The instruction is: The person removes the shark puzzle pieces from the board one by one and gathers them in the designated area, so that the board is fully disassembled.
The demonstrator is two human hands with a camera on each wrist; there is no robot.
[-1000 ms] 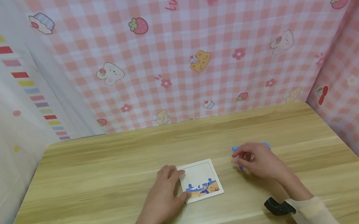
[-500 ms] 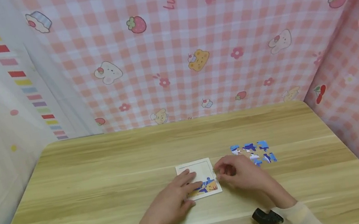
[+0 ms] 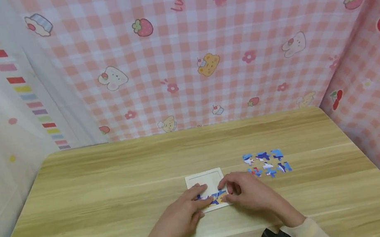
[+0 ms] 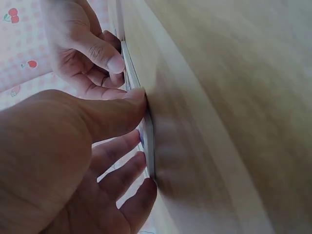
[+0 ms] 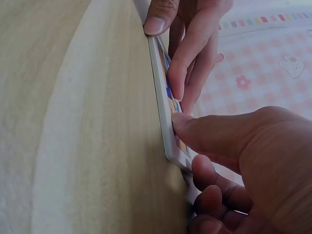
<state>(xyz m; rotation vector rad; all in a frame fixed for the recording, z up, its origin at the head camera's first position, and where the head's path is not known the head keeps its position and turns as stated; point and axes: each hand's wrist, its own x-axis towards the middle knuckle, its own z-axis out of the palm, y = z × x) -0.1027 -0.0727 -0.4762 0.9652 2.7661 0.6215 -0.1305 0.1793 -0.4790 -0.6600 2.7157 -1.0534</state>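
A square white puzzle tray (image 3: 202,174) lies on the table, its near part filled with blue and orange jigsaw pieces. My left hand (image 3: 184,211) reaches over the left side, fairly straight fingers resting on the pieces and thumb along the near edge. My right hand (image 3: 249,190) is at the right side; its index finger and thumb pinch at a corner jigsaw piece in the tray. In the right wrist view its thumb (image 5: 183,122) presses on the pieces, the other fingers curled beside the tray. Part of the picture is covered by the hands.
Several loose jigsaw pieces (image 3: 267,166) lie in two rows on the wooden table (image 3: 110,182), right of the tray and beyond the right hand. Patterned cloth (image 3: 174,70) hangs behind the table and along both sides.
My right hand has moved left from the loose pieces to the tray, uncovering them. My left hand has shifted from the tray's left edge onto the pieces inside it.
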